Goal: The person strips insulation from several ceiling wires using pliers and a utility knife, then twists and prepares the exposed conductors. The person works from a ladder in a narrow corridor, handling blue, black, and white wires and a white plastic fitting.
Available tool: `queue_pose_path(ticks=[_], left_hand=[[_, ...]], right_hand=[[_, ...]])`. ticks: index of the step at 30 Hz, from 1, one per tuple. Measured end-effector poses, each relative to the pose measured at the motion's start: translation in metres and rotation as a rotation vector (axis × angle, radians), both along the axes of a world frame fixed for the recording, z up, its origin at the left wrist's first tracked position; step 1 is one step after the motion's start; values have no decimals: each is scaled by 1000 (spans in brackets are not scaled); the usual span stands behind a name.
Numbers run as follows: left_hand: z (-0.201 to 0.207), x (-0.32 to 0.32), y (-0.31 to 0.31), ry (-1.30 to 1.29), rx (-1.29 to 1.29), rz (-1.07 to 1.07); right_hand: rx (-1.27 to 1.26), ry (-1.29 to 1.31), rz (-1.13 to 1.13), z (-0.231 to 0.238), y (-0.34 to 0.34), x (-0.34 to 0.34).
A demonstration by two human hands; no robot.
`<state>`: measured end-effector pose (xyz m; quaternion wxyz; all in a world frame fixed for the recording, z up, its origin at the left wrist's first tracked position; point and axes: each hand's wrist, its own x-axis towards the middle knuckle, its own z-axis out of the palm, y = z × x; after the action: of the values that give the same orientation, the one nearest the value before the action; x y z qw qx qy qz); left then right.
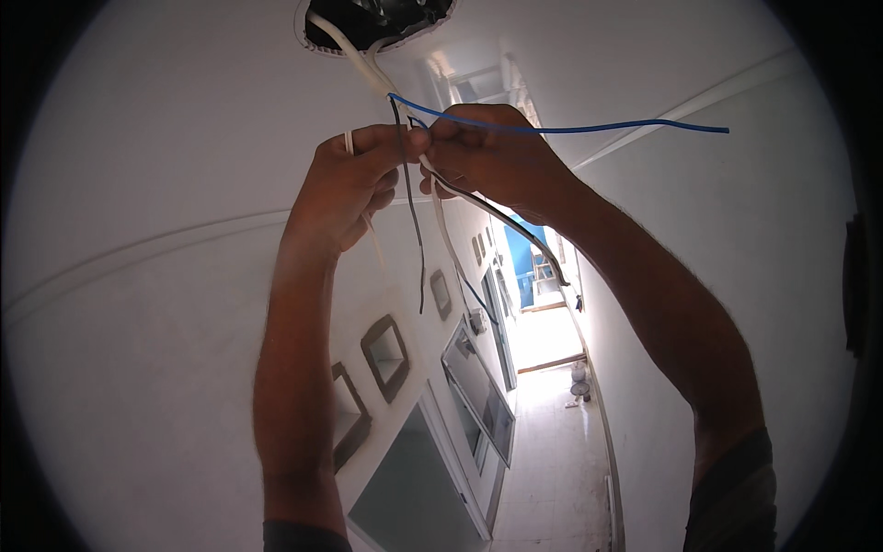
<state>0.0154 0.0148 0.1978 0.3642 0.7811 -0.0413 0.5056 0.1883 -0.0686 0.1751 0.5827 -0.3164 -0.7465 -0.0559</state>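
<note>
Left hand (336,189) at 11 o'clock is curled around a thin white wire (349,142), below the ceiling cutout (372,46) feeding white sheathed cables (342,39) at 12. Thumb meets the right hand (501,161), pinching the black-and-white wires (501,215) near 12; I'd grip snugly, keeping the blue wire (607,127), aimed at 2, out of the pinch.

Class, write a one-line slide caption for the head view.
Left hand and right hand hold cables hanging from a ceiling hole, a blue wire jutting right.
</note>
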Motion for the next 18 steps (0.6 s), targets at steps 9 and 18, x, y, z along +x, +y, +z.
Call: queue_pose_path(ticks=[9,18], left_hand=[[3,-2,14,-85,99,178],[8,-9,20,-129,309,365]], right_hand=[[385,-98,-409,29,-8,18],[521,-226,-584,36,0,30]])
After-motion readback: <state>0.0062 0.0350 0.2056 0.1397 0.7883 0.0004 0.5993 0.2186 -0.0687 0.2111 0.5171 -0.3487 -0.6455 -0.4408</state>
